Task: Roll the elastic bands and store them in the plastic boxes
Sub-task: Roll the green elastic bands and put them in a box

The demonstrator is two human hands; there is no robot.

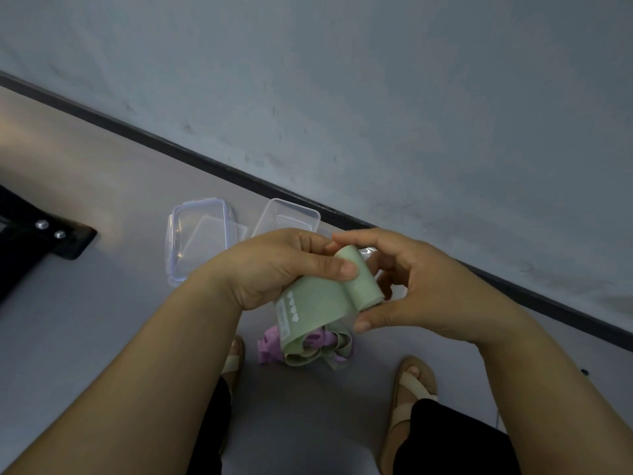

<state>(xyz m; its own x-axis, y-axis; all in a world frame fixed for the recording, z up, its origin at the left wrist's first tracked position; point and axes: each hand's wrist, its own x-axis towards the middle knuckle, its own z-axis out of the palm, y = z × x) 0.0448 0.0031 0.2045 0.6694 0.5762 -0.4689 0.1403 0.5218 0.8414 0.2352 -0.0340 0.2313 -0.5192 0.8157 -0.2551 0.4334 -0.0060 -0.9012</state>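
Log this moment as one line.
step: rolling green band | left hand: thumb on roll | right hand: pinches roll ends | floor: loose band pile, open clear box

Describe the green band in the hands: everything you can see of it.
The green band is a wide, flat, pale green strip, matte and rubbery-looking, with white heart marks and a small label printed on it. Its upper end is wound into a tight roll; the loose tail hangs toward the pile of green and purple bands below. The left hand grips it, thumb on the roll; the right hand pinches the roll's ends.
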